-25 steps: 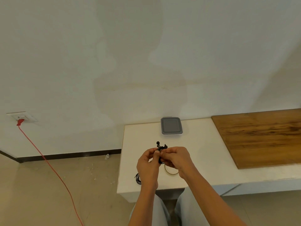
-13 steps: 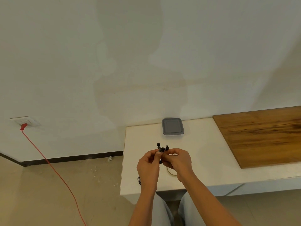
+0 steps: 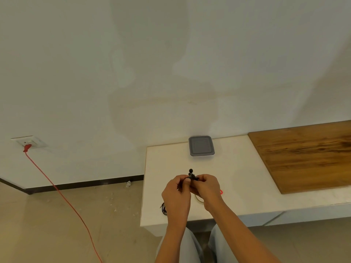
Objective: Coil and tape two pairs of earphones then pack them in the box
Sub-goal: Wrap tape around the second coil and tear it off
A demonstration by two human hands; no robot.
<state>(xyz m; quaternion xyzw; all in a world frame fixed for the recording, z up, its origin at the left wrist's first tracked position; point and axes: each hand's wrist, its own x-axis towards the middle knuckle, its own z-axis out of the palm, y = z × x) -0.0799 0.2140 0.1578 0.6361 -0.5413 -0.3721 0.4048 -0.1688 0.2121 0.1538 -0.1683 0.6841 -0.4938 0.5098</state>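
In the left of the frame, a wall socket (image 3: 28, 143) holds a red plug (image 3: 27, 148). From it a red cord (image 3: 62, 194) runs down across the tiled floor to the bottom edge.

Just right of centre stands a white table (image 3: 237, 177). At its lower left edge lies a dark bundle of wire (image 3: 163, 207), partly hidden behind the left hand (image 3: 176, 196) and too small to make out further.

The left hand is raised above the table, its fingers curled and its thumb pinching the black earphones (image 3: 191, 175), which poke up between the two hands in the lower middle of the frame. Above them, at the table's far edge against the wall, sits the box (image 3: 201, 148) with its grey lid on.

The right hand (image 3: 206, 188) meets the left, its fingertips pinching the same earphones. Below it a pale loop (image 3: 198, 199) lies on the table, and a small red bit (image 3: 221, 191) shows beside the wrist.

At the right, a wooden board (image 3: 307, 156) lies flat on the table.
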